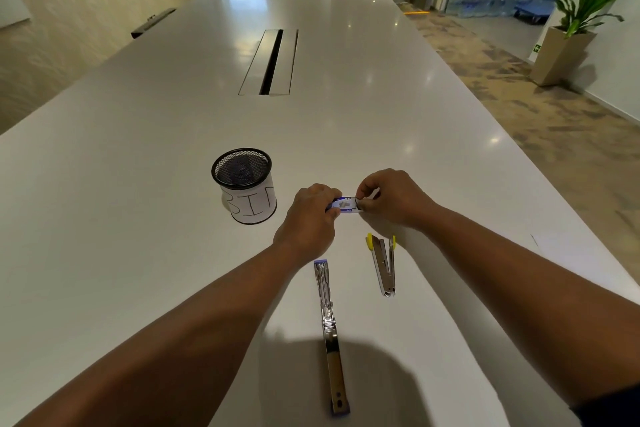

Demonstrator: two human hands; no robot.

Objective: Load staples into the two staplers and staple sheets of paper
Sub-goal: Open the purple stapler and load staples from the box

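Note:
A small blue-and-white staple box (343, 204) is held just above the white table (138, 184). My left hand (308, 218) grips its left end, and my right hand (388, 198) pinches its right end, where the box looks open. Nearer to me a purple-tipped stapler (329, 333) lies unfolded flat and lengthwise. To its right a yellow-tipped stapler (382, 263) lies partly open in a V shape. No sheets of paper are in view.
A black mesh cup with a white label reading "BIN" (247, 185) stands left of my hands. A cable slot (270, 62) runs along the table's middle. The table's right edge borders a carpeted floor with a potted plant (568, 42).

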